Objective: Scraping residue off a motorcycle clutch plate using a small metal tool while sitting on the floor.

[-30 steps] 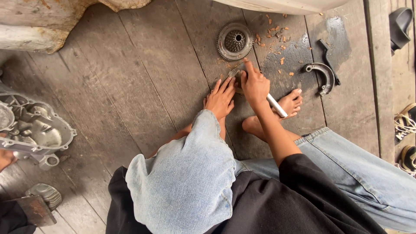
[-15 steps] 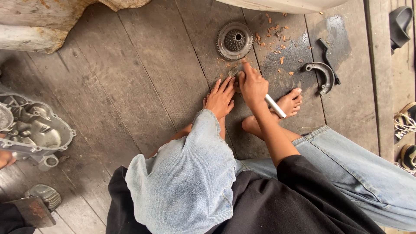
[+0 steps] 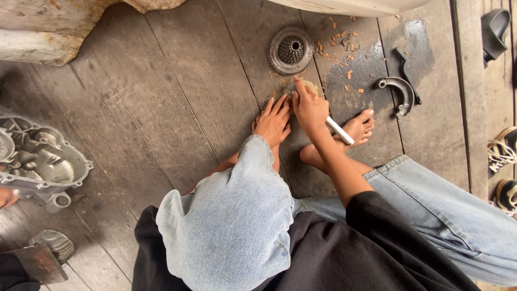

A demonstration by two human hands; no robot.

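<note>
Wooden floor [image 3: 161,108]: both hands [image 3: 293,116] press, apparently gripping, round disc [image 3: 308,86]; right holds tool [image 3: 340,131].

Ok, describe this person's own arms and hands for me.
Both hands, the left hand and the right hand, are bare: no gloves, rings or watch show. The right forearm is uncovered up to a black sleeve. The left arm is mostly hidden behind a knee in light blue jeans.

I see a floor [image 3: 161,108] of worn grey planks running lengthwise, in even daylight. A dark wet patch [image 3: 417,48] stains one board at upper right. A rough pale slab [image 3: 48,32] fills the upper left corner; shoes [image 3: 503,156] lie along the right edge.
</note>
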